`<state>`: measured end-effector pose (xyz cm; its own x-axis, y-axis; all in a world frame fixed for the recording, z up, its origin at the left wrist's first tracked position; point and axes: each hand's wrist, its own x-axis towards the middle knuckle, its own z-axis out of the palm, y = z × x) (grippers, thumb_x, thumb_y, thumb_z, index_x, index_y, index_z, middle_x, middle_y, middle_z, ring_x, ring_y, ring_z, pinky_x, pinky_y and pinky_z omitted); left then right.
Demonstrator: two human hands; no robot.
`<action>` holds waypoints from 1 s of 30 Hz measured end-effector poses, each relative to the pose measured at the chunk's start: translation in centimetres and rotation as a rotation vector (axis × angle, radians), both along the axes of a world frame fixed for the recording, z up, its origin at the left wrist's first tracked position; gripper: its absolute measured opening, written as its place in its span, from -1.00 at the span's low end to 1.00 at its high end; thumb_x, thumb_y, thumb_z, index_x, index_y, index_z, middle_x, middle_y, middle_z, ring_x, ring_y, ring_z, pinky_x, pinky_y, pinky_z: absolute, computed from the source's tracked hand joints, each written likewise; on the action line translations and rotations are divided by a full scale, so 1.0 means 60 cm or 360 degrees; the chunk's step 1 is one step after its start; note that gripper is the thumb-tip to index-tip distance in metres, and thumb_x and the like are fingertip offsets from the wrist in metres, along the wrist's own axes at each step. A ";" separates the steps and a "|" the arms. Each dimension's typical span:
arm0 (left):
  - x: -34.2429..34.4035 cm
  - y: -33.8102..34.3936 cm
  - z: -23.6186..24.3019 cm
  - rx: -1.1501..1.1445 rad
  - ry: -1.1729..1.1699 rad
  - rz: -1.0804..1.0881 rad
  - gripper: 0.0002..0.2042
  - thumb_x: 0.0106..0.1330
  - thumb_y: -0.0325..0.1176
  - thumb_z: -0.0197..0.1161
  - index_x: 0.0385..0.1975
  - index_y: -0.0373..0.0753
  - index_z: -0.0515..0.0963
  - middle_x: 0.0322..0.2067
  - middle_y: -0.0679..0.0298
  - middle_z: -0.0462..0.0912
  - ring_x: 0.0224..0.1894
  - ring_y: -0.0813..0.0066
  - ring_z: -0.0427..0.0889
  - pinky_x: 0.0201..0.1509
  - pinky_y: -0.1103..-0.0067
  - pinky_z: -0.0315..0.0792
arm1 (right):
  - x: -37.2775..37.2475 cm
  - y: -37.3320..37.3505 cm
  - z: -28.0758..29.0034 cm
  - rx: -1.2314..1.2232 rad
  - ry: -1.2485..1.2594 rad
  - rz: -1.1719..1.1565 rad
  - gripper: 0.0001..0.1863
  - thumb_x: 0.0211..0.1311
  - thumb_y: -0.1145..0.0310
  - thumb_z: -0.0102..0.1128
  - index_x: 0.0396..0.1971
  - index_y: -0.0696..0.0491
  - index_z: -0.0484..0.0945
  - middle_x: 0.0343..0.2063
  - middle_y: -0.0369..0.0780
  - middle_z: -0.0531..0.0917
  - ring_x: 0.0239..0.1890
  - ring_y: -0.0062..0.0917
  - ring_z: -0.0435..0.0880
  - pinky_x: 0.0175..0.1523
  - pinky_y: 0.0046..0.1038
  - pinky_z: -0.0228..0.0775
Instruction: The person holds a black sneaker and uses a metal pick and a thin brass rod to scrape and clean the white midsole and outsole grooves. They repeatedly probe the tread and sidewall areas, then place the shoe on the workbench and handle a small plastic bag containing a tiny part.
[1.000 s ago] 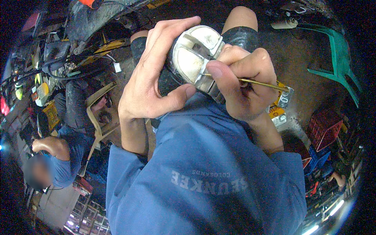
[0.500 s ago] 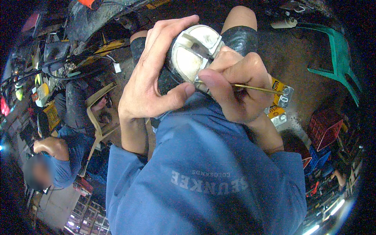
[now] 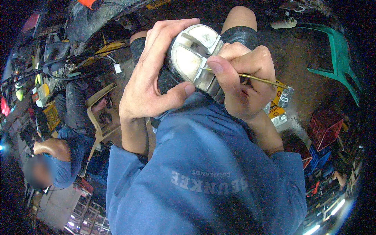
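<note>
My left hand [image 3: 145,78] grips the side of a rounded, pale metal piece [image 3: 190,58] with segmented faces and grooves, held above my lap. My right hand [image 3: 252,82] is closed on a thin brass-coloured rod [image 3: 264,80], whose near end reaches the piece's grooved lower right part, by my right thumb. Part of the piece is hidden behind my right fingers. My knees in dark shorts [image 3: 239,35] are behind it, and my blue shirt [image 3: 203,156] fills the lower middle.
A person in blue [image 3: 64,164] is at lower left beside a beige chair [image 3: 98,129]. Cables and clutter crowd upper left. A green plastic frame [image 3: 335,58] stands right, above red [image 3: 325,127] and blue crates [image 3: 319,158]. Yellow-labelled metal pieces [image 3: 278,117] lie beyond my right hand.
My right hand and the rod shifted down and left half a second ago, and now sit higher and further right again. My left hand has barely moved.
</note>
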<state>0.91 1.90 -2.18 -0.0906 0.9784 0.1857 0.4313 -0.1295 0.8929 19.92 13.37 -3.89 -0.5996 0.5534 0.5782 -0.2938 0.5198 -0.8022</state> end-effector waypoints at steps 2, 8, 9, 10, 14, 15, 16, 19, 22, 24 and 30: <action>0.000 0.000 -0.002 0.0005 -0.0019 0.0000 -0.05 -0.05 -0.21 0.46 0.48 -0.41 0.40 0.28 -0.07 0.49 0.36 -0.01 0.47 0.53 0.26 0.28 | -0.002 0.001 -0.001 0.0043 0.0013 -0.0027 -0.80 0.41 0.73 0.37 -0.31 0.18 0.51 -0.43 -0.19 0.61 -0.45 -0.53 0.65 -0.32 -0.48 0.45; 0.004 0.000 0.000 -0.0037 -0.0099 0.0046 -0.08 -0.01 -0.17 0.47 0.46 -0.40 0.42 0.27 -0.07 0.50 0.36 0.00 0.48 0.51 0.26 0.29 | -0.004 -0.001 -0.003 -0.0085 0.0054 -0.0003 -0.81 0.42 0.73 0.36 -0.28 0.19 0.50 -0.41 -0.16 0.64 -0.44 -0.55 0.65 -0.33 -0.51 0.44; 0.007 -0.001 0.001 -0.0053 -0.0137 0.0067 -0.10 0.01 -0.16 0.47 0.46 -0.40 0.43 0.27 -0.07 0.51 0.35 0.00 0.48 0.51 0.26 0.30 | -0.004 -0.001 -0.003 -0.0074 0.0041 -0.0001 -0.81 0.42 0.73 0.36 -0.27 0.19 0.50 -0.41 -0.15 0.65 -0.44 -0.55 0.65 -0.33 -0.51 0.44; 0.009 -0.002 0.003 -0.0069 -0.0176 0.0088 -0.11 0.02 -0.15 0.47 0.45 -0.39 0.44 0.27 -0.06 0.51 0.35 0.01 0.48 0.50 0.27 0.30 | -0.003 -0.002 -0.002 -0.0063 0.0029 0.0001 -0.81 0.42 0.72 0.36 -0.26 0.19 0.50 -0.41 -0.14 0.66 -0.44 -0.55 0.65 -0.33 -0.51 0.45; 0.024 -0.004 0.006 -0.0151 -0.0215 0.0241 -0.19 0.09 -0.15 0.47 0.41 -0.37 0.48 0.24 -0.03 0.54 0.31 0.02 0.51 0.47 0.27 0.32 | -0.004 -0.001 -0.004 -0.0009 0.0060 0.0003 -0.81 0.42 0.72 0.37 -0.26 0.18 0.50 -0.42 -0.14 0.66 -0.42 -0.55 0.67 -0.31 -0.51 0.46; 0.026 -0.003 0.005 -0.0148 -0.0203 0.0251 -0.20 0.10 -0.16 0.46 0.40 -0.36 0.49 0.24 -0.02 0.55 0.30 0.02 0.51 0.47 0.27 0.33 | -0.005 -0.002 -0.005 -0.0019 0.0068 -0.0004 -0.81 0.42 0.71 0.37 -0.26 0.18 0.50 -0.42 -0.14 0.66 -0.42 -0.55 0.67 -0.31 -0.51 0.47; 0.027 -0.003 0.005 -0.0145 -0.0191 0.0262 -0.22 0.11 -0.16 0.46 0.39 -0.36 0.50 0.23 -0.01 0.56 0.30 0.02 0.52 0.46 0.27 0.33 | -0.005 -0.002 -0.006 -0.0029 0.0076 -0.0011 -0.81 0.42 0.71 0.38 -0.26 0.18 0.51 -0.42 -0.14 0.66 -0.42 -0.55 0.67 -0.31 -0.51 0.47; 0.028 -0.003 0.004 -0.0132 -0.0196 0.0278 -0.24 0.12 -0.16 0.45 0.37 -0.36 0.51 0.22 0.00 0.57 0.29 0.03 0.53 0.45 0.27 0.33 | -0.007 -0.006 -0.008 -0.0111 0.0081 -0.0056 -0.80 0.42 0.70 0.39 -0.26 0.18 0.51 -0.43 -0.15 0.66 -0.42 -0.55 0.67 -0.30 -0.52 0.47; 0.028 -0.003 0.004 -0.0147 -0.0197 0.0286 -0.24 0.11 -0.15 0.45 0.36 -0.36 0.51 0.22 -0.01 0.57 0.29 0.03 0.52 0.45 0.26 0.33 | -0.008 -0.008 -0.009 -0.0164 0.0097 -0.0084 -0.79 0.41 0.69 0.40 -0.27 0.17 0.50 -0.43 -0.16 0.66 -0.43 -0.56 0.67 -0.30 -0.53 0.47; 0.028 -0.004 0.005 -0.0192 -0.0237 0.0305 -0.24 0.11 -0.13 0.44 0.36 -0.36 0.51 0.21 0.00 0.57 0.29 0.03 0.52 0.45 0.26 0.33 | -0.008 -0.008 -0.008 -0.0111 0.0053 -0.0084 -0.78 0.40 0.69 0.41 -0.29 0.16 0.49 -0.43 -0.17 0.65 -0.43 -0.57 0.67 -0.31 -0.53 0.47; 0.032 -0.007 0.009 -0.0255 -0.0277 0.0342 -0.24 0.10 -0.11 0.44 0.35 -0.36 0.52 0.20 -0.01 0.57 0.29 0.02 0.52 0.46 0.26 0.33 | -0.006 -0.006 -0.006 0.0049 -0.0002 -0.0165 -0.77 0.40 0.69 0.41 -0.30 0.15 0.48 -0.44 -0.18 0.65 -0.44 -0.58 0.65 -0.33 -0.53 0.44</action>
